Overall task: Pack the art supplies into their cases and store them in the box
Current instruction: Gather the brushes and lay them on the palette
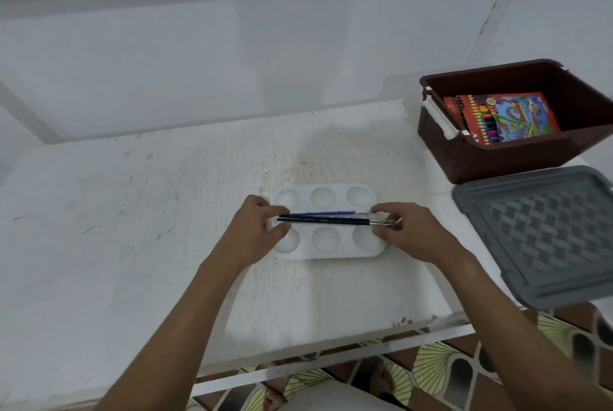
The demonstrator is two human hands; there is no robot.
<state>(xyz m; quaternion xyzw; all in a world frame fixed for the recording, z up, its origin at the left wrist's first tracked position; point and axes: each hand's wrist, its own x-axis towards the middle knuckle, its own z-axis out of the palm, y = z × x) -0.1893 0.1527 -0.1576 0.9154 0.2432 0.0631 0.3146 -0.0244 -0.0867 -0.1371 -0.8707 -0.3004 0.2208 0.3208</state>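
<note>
Both hands, left hand (262, 228) and right hand (403, 231), pinched the brushes (326, 217) over the palette (326, 256); the brown box (497, 158) and grey lid (544, 238) stood at the right of the frame.

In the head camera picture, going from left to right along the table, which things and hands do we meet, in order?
Left hand → paintbrushes lying across the white palette → right hand → grey lid. The brown box stands farther back, overlapping the lid's span, so I leave it out.

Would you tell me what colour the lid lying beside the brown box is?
Grey, with a woven checker pattern; the lid shows in the head view.
</note>
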